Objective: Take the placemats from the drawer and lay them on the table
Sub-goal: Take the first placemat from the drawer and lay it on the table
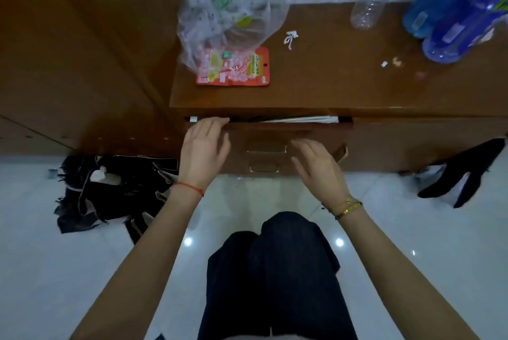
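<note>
The placemats (299, 119) show only as a thin pale sliver in the narrow gap of the drawer (268, 133), just above the middle of the frame, and you should expect them to handle as light, flat, flexible sheets that sag and slide over one another; that is a judgement, since only their front edges are in view. Take them by the near long edge with both hands well spread, so the stack lifts level instead of folding. Your left hand (204, 144) sits at the left end of the drawer, its fingertips hooked over the top lip and touching the wood, beside the mats but not on them. Your right hand (319, 165) hovers lower, in front of the drawer face right of the metal handle (266, 150), fingers straight and loose, grasping nothing, below and apart from the pale edges. The drawer is barely open, so it must come out further before you can reach in. The surface (343, 78) above carries a plastic bag (228, 9), a red packet (233, 69) and bottles (450, 4).
</note>
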